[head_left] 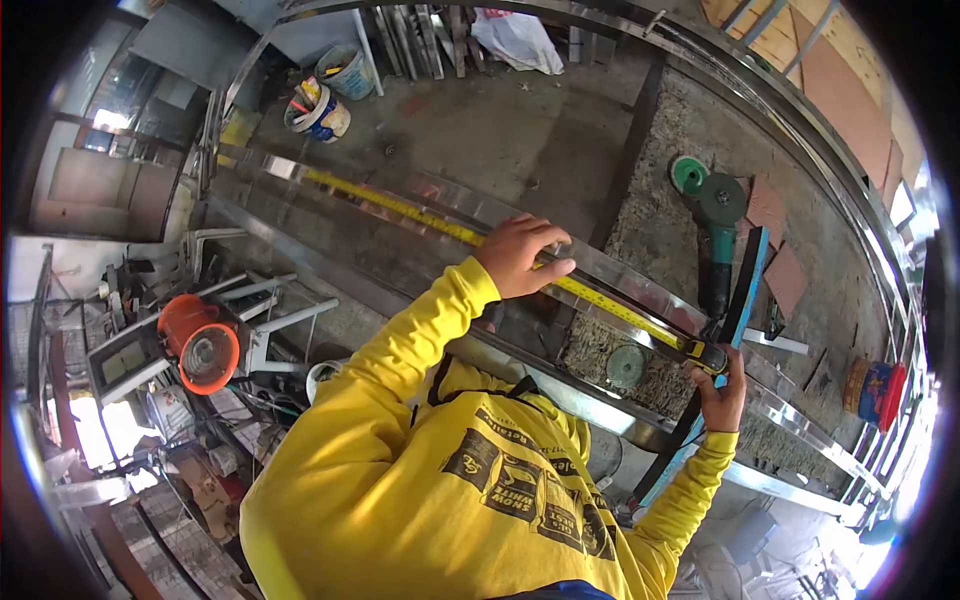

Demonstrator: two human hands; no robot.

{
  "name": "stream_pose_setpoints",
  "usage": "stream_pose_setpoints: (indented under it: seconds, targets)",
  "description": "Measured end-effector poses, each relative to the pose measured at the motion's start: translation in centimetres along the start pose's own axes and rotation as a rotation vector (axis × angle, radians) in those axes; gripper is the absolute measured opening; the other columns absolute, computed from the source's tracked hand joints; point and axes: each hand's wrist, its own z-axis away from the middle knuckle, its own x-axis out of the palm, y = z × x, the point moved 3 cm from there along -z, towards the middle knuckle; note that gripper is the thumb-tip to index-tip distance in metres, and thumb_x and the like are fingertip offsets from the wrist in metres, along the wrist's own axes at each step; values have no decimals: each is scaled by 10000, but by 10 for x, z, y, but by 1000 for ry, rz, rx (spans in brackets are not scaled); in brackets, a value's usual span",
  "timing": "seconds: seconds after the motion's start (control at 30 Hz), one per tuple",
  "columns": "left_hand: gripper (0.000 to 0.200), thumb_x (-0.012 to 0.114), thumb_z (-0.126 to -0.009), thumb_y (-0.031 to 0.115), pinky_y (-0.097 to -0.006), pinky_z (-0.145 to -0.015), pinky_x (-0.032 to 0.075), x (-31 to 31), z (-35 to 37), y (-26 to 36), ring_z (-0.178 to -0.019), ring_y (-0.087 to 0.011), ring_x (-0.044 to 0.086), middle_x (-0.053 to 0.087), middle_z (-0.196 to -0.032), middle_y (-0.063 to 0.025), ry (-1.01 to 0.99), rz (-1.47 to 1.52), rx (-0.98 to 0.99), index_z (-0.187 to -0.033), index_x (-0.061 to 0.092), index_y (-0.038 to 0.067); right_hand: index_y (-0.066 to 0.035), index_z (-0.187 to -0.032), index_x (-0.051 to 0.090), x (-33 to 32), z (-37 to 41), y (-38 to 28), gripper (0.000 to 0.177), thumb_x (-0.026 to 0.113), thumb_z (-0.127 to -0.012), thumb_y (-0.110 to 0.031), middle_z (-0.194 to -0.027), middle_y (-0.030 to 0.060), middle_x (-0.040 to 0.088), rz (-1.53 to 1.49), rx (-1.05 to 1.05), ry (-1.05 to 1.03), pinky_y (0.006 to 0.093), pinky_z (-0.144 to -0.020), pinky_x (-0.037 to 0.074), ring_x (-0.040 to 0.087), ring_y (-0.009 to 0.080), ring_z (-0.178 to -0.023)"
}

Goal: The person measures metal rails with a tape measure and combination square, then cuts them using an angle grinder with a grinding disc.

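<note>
A yellow tape measure blade (400, 207) lies stretched along a long shiny metal tube (640, 285). My left hand (522, 258) curves over the tube mid-length, fingers at the far side and thumb at the near side, covering part of the blade. At the right end, the black and yellow tape measure case (708, 357) is gripped in my right hand (722, 392). A blue and black metal bar (745, 275) crosses the tube beside the right hand. Beyond it, a green angle grinder (718, 225) rests on the rough slab.
A loose round disc (627, 366) lies near the tube. Broken tiles (785, 280) and a red-lidded tub (882, 393) are at right. Buckets (318, 112) stand at the back left. An orange round fan-like device (203, 345) sits at left among frames and clutter.
</note>
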Motion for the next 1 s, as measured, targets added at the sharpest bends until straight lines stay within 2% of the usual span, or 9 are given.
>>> stream_pose_setpoints:
  seconds: [0.03, 0.13, 0.17, 0.3, 0.6, 1.0]
  targets:
    - [542, 711, -918, 521, -435, -1001, 478, -8, 10, -1, -1118, -307, 642, 694, -1145, -124, 28, -87, -8, -1216, 679, 70, 8, -1286, 582, 1, 2, 2, 544, 845, -838, -156, -1142, 104, 651, -50, 37, 5, 338, -952, 476, 610, 212, -1038]
    - [675, 721, -886, 584, -476, -1109, 391, -13, 31, -13, -1257, -321, 555, 633, -1301, -126, -120, -192, -77, -1341, 638, 94, 18, -1293, 571, 0, 3, 10, 538, 839, -852, -135, -1141, 98, 636, -64, 21, 7, 330, -979, 464, 594, 199, -1069]
    - [783, 725, -859, 633, -508, -1170, 311, -10, 36, -22, -1348, -328, 475, 575, -1408, -112, -246, -198, -143, -1443, 580, 132, 18, -1293, 571, 2, 3, 7, 538, 839, -852, -136, -1138, 98, 635, -98, 29, 7, 330, -980, 462, 594, 199, -1071]
    - [794, 723, -862, 631, -509, -1194, 282, 0, 46, -32, -1386, -314, 436, 550, -1460, -72, -291, -326, -97, -1487, 547, 175, 15, -1289, 575, 1, 3, 10, 535, 842, -855, -147, -1123, 99, 632, -92, 40, 0, 332, -983, 458, 593, 204, -1074]
    - [566, 653, -971, 513, -497, -1180, 301, 9, 50, -36, -1310, -292, 511, 609, -1385, -73, -186, -287, -79, -1449, 610, 214, 17, -1278, 574, 1, 3, 7, 534, 848, -861, -169, -1137, 100, 626, -95, -9, 12, 346, -995, 452, 591, 220, -1077]
    - [562, 643, -973, 526, -491, -1161, 327, 14, 45, -34, -1285, -298, 529, 639, -1323, -66, -181, -272, -65, -1433, 623, 202, 25, -1285, 592, -2, 1, 5, 539, 845, -839, -142, -1168, 127, 638, -55, -1, -11, 351, -1013, 451, 595, 235, -1112]
